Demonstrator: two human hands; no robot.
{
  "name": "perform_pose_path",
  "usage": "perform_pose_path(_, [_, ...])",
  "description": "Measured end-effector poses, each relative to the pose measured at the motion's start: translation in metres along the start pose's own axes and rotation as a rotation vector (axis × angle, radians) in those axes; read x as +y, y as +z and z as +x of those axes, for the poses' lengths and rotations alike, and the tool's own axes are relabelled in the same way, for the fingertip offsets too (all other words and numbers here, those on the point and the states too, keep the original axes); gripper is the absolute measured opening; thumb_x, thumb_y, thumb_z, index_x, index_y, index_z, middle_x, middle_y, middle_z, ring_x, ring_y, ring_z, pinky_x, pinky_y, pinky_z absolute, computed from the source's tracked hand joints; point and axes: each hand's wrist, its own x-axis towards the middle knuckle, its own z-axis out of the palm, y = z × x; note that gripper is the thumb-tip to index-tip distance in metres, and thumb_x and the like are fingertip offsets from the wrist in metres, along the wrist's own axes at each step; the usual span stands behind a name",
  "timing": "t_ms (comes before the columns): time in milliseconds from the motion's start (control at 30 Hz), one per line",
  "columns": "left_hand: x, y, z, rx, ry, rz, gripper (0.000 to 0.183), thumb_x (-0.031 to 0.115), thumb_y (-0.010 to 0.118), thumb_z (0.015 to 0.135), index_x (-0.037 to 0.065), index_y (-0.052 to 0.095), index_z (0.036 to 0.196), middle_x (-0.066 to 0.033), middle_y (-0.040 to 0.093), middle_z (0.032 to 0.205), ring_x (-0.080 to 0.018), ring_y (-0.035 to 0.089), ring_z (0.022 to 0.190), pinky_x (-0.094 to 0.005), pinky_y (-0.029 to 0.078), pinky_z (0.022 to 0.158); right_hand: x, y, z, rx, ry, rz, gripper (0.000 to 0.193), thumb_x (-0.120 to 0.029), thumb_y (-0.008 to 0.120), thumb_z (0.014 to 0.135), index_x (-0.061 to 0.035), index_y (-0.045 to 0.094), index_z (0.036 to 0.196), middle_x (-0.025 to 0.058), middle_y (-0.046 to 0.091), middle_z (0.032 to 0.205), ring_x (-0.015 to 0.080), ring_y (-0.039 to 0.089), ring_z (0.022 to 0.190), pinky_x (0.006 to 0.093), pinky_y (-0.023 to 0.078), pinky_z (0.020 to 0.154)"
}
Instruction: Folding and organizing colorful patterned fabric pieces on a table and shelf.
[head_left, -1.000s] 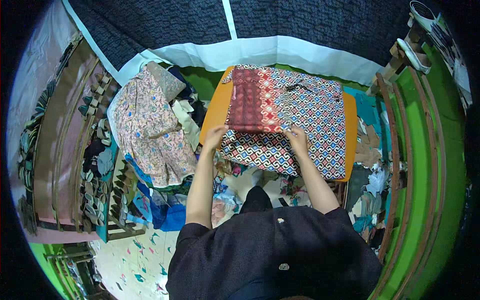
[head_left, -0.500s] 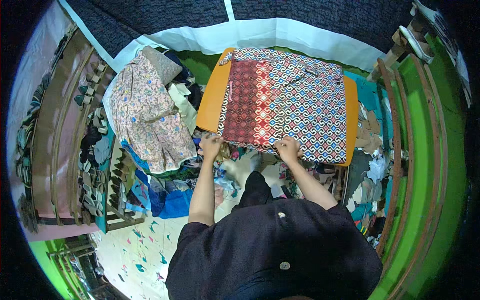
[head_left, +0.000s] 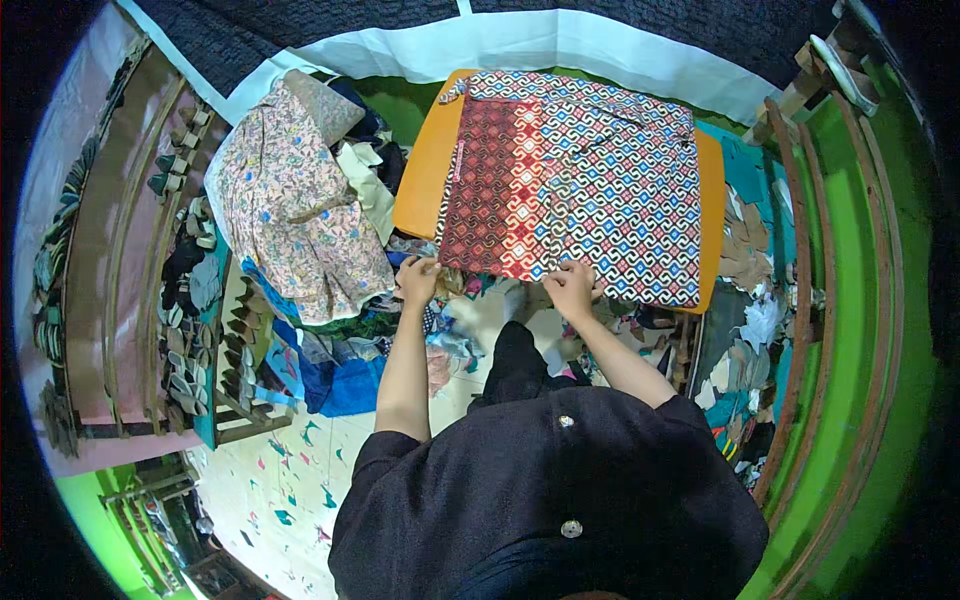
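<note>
A patterned cloth [head_left: 620, 190], dark red at its left side and blue, white and black across the rest, lies folded flat on an orange tabletop [head_left: 421, 190]. My left hand [head_left: 417, 282] has its fingers closed at the cloth's near left corner. Along the near edge, further right, my right hand [head_left: 573, 289] pinches the same cloth, fingers curled and thumb toward the left. The fingertips of both hands are partly hidden.
A floral cloth [head_left: 290, 200] is heaped left of the table, with a blue cloth [head_left: 345, 388] below it. Shoe-part racks [head_left: 190, 300] stand at the left. Wooden rails [head_left: 850, 300] run along the right by piled scraps [head_left: 735, 370]. Scraps litter the floor [head_left: 290, 490].
The narrow black-and-white strip along the cloth's near left edge no longer shows; that edge now looks smooth. Both hands stay at the near edge, while the whole view has shifted slightly.
</note>
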Motion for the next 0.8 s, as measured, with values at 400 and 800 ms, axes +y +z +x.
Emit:
perform_pose_path(400, [0.093, 0.039, -0.055, -0.134, 0.598, 0.334, 0.082, 0.027, 0.071, 0.062, 0.018, 0.031, 0.132, -0.0159, 0.026, 0.137, -0.0324, 0.021, 0.128, -0.0540, 0.021, 0.096, 0.032, -0.052, -0.033, -0.212, -0.257, -0.551, 0.076, -0.024, 0.067, 0.067, -0.0172, 0.029, 0.132, 0.0163, 0.027, 0.134, 0.0311, 0.024, 0.125, 0.0574, 0.022, 0.091])
perform_pose_path(800, [0.060, 0.040, 0.001, -0.048, 0.554, 0.526, 0.061, 0.012, 0.061, 0.067, 0.022, 0.043, 0.125, -0.0101, 0.040, 0.127, -0.0252, 0.037, 0.119, -0.0526, 0.025, 0.089, 0.139, -0.119, -0.030, 0.107, -0.009, -0.711, 0.054, -0.019, 0.055, 0.074, -0.0168, 0.039, 0.127, 0.0119, 0.039, 0.128, 0.0286, 0.035, 0.119, 0.0569, 0.023, 0.094])
